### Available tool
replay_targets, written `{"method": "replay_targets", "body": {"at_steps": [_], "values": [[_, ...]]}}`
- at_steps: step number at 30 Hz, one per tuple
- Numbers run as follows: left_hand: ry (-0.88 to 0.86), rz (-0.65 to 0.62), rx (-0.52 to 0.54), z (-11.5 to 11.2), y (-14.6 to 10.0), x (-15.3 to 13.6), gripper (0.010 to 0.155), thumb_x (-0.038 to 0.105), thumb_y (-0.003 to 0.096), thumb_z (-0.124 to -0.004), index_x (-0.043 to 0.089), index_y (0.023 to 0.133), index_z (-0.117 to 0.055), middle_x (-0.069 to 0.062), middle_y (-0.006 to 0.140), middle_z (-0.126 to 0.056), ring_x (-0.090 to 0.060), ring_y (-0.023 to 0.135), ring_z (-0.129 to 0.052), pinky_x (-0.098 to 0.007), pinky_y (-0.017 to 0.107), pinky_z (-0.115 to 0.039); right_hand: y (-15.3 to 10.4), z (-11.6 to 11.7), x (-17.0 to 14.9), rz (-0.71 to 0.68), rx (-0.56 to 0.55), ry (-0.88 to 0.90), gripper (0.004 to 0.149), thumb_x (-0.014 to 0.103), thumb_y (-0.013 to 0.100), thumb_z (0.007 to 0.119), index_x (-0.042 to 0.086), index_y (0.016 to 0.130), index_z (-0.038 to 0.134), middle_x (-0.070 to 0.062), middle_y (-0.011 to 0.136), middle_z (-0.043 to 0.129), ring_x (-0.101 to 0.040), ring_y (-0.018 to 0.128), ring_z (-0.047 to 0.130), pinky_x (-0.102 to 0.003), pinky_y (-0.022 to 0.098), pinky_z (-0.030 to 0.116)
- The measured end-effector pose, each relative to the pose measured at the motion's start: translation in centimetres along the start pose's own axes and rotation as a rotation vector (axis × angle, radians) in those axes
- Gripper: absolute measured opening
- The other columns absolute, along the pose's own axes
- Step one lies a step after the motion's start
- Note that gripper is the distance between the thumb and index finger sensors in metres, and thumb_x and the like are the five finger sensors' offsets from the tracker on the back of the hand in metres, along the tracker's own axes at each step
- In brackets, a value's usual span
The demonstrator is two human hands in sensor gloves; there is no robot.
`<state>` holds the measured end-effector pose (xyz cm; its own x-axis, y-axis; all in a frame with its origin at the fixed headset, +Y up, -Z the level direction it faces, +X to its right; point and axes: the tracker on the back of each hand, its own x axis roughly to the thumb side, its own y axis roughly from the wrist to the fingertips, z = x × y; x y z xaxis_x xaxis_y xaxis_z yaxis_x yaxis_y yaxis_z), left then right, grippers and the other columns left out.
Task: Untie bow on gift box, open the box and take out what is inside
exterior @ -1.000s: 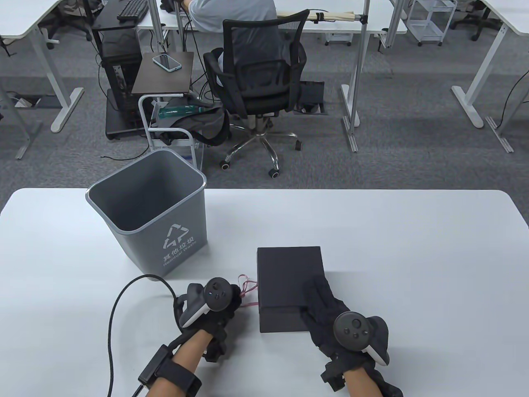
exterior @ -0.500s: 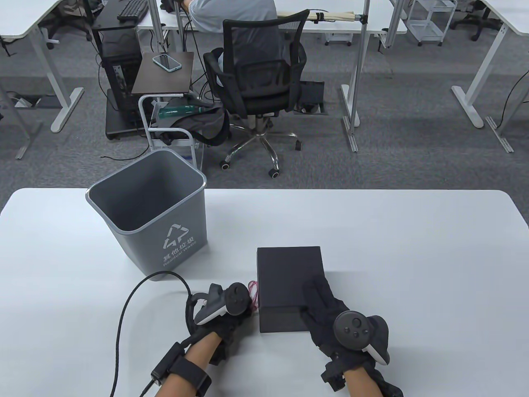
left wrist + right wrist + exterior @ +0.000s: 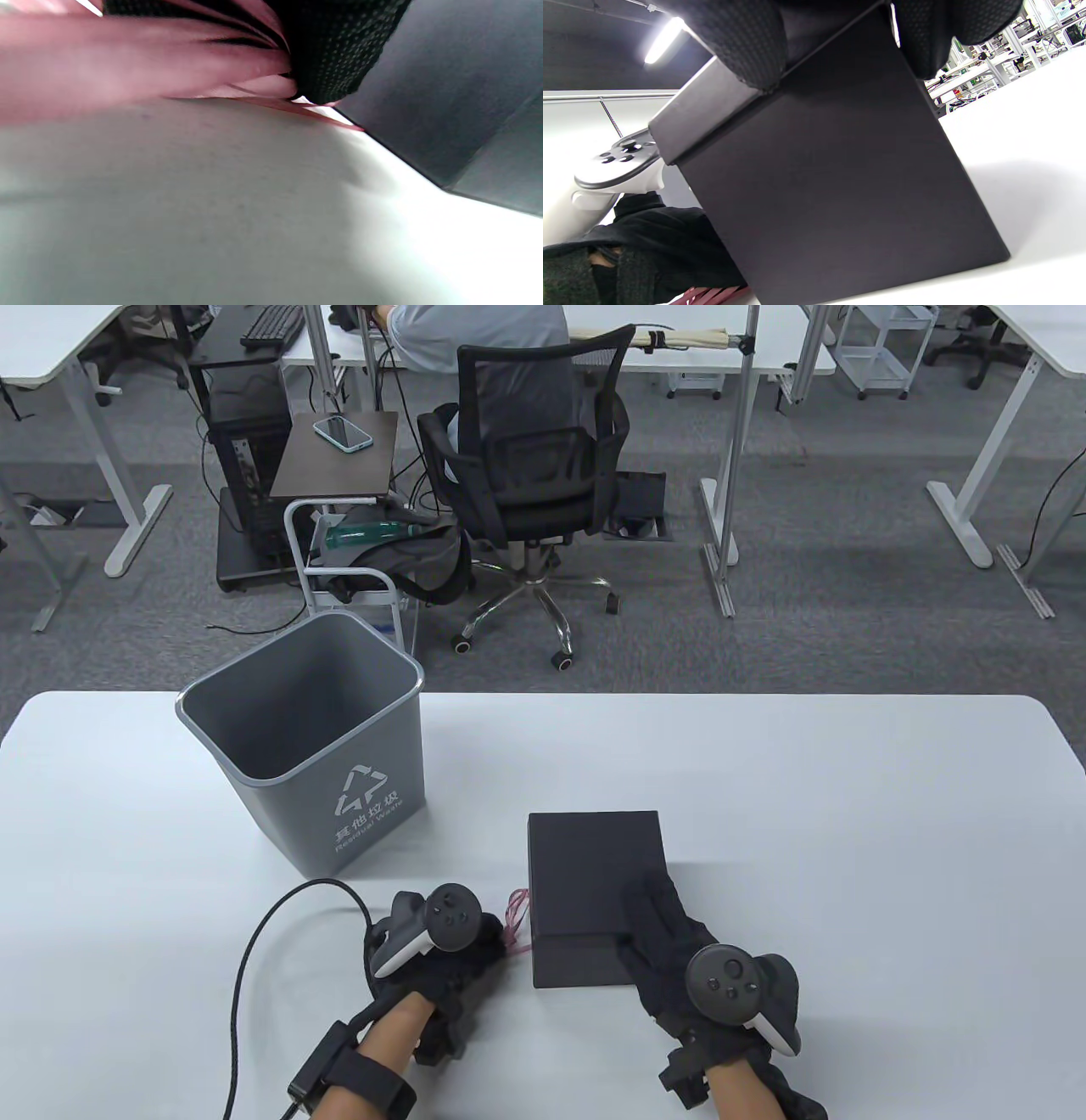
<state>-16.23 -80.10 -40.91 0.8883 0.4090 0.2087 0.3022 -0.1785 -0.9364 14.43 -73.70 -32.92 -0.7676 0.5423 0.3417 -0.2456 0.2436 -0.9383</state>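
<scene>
A black gift box (image 3: 590,865) lies shut on the white table (image 3: 848,814), seen from its near side as a dark wall (image 3: 831,182) in the right wrist view. My right hand (image 3: 666,925) rests flat on the lid's near right part, fingers straight. My left hand (image 3: 475,942) sits on the table just left of the box and pinches a bunched pink ribbon (image 3: 516,912). In the left wrist view the ribbon (image 3: 140,67) fans out from my gloved fingertips (image 3: 335,55), one strand running toward the box (image 3: 458,106).
A grey waste bin (image 3: 310,734) stands on the table at the back left of the box. A black cable (image 3: 254,950) loops from my left wrist across the table. Beyond the far edge are an office chair (image 3: 517,466) and a seated person.
My left hand shifted right toward the box, then back left a little, gathering the ribbon loops into a tighter bunch. The right hand and box have not moved.
</scene>
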Motion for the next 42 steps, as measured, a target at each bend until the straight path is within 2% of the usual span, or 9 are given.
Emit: {"method": "replay_targets", "body": {"at_steps": [3, 5, 8, 13, 18, 23, 30, 36, 42], "values": [[0.086, -0.018, -0.03, -0.3, -0.1, 0.6, 0.059, 0.044, 0.0477, -0.097, 0.021, 0.099, -0.079, -0.008, 0.083, -0.091, -0.02, 0.062, -0.092, -0.035, 0.047, -0.085, 0.0, 0.0, 0.0, 0.0, 0.001, -0.001, 0.068, 0.039, 0.061, 0.077, 0.027, 0.119, 0.043, -0.003, 0.123, 0.03, -0.052, 0.086, 0.075, -0.064, 0.065, 0.061], [0.2, -0.035, -0.026, -0.3, 0.0, 1.5, 0.055, 0.044, 0.05, -0.092, 0.022, 0.098, -0.079, -0.006, 0.083, -0.091, -0.02, 0.062, -0.094, -0.037, 0.047, -0.088, 0.0, 0.0, 0.0, 0.001, 0.001, -0.001, 0.069, 0.039, 0.061, 0.077, 0.026, 0.119, 0.043, -0.003, 0.124, 0.03, -0.052, 0.086, 0.075, -0.064, 0.065, 0.061], [0.246, -0.065, -0.018, -0.5, -0.2, 2.0, 0.039, 0.037, 0.0572, -0.088, 0.024, 0.093, -0.082, -0.005, 0.081, -0.092, -0.021, 0.062, -0.095, -0.039, 0.049, -0.088, 0.0, 0.0, 0.0, 0.001, 0.001, -0.003, 0.068, 0.039, 0.061, 0.077, 0.027, 0.119, 0.043, -0.003, 0.123, 0.03, -0.052, 0.086, 0.075, -0.064, 0.065, 0.061], [0.337, -0.156, -0.03, -0.8, -0.7, 2.8, 0.036, 0.035, 0.0623, -0.087, 0.021, 0.094, -0.08, -0.007, 0.08, -0.091, -0.021, 0.063, -0.095, -0.039, 0.052, -0.088, 0.0, 0.1, 0.0, 0.002, 0.0, -0.006, 0.068, 0.039, 0.061, 0.077, 0.027, 0.119, 0.043, -0.003, 0.123, 0.03, -0.052, 0.086, 0.075, -0.064, 0.065, 0.061], [0.482, -0.075, -0.085, -1.5, -0.2, 3.4, 0.04, 0.043, 0.0644, -0.073, 0.023, 0.099, -0.07, -0.002, 0.081, -0.083, -0.014, 0.063, -0.089, -0.034, 0.054, -0.085, 0.0, 0.1, 0.0, 0.003, -0.003, -0.006, 0.068, 0.039, 0.061, 0.077, 0.027, 0.119, 0.043, -0.003, 0.123, 0.03, -0.052, 0.086, 0.075, -0.064, 0.065, 0.061], [0.274, -0.016, -0.063, -0.6, -0.1, 1.9, 0.039, 0.042, 0.0642, -0.073, 0.022, 0.098, -0.073, -0.003, 0.079, -0.086, -0.013, 0.061, -0.09, -0.033, 0.05, -0.086, 0.0, 0.1, 0.0, 0.002, -0.002, -0.003, 0.068, 0.039, 0.061, 0.077, 0.027, 0.119, 0.043, -0.003, 0.123, 0.03, -0.052, 0.085, 0.075, -0.064, 0.065, 0.061], [-0.05, 0.137, 0.092, 1.2, -0.9, -2.9, 0.039, 0.037, 0.0558, -0.083, 0.014, 0.088, -0.087, -0.009, 0.066, -0.096, -0.019, 0.047, -0.097, -0.036, 0.037, -0.09, 0.0, 0.1, 0.0, 0.005, -0.002, -0.003, 0.068, 0.039, 0.061, 0.077, 0.026, 0.119, 0.043, -0.004, 0.123, 0.03, -0.052, 0.085, 0.075, -0.064, 0.065, 0.061], [0.04, 0.207, 0.072, 4.2, -3.3, -7.8, 0.039, 0.037, 0.055, -0.083, 0.015, 0.087, -0.088, -0.008, 0.066, -0.097, -0.018, 0.046, -0.099, -0.035, 0.035, -0.092, 0.1, 0.1, 0.0, 0.004, 0.0, -0.003, 0.068, 0.039, 0.061, 0.077, 0.026, 0.119, 0.043, -0.004, 0.124, 0.03, -0.052, 0.085, 0.075, -0.064, 0.065, 0.061], [-0.088, 0.161, 0.196, 9.2, -7.6, -9.2, 0.04, 0.036, 0.0555, -0.083, 0.014, 0.089, -0.086, -0.01, 0.067, -0.096, -0.02, 0.045, -0.099, -0.036, 0.034, -0.091, 0.1, 0.1, 0.0, 0.005, 0.0, 0.0, 0.068, 0.039, 0.061, 0.077, 0.026, 0.119, 0.044, -0.003, 0.123, 0.03, -0.052, 0.085, 0.075, -0.065, 0.065, 0.061]]}}
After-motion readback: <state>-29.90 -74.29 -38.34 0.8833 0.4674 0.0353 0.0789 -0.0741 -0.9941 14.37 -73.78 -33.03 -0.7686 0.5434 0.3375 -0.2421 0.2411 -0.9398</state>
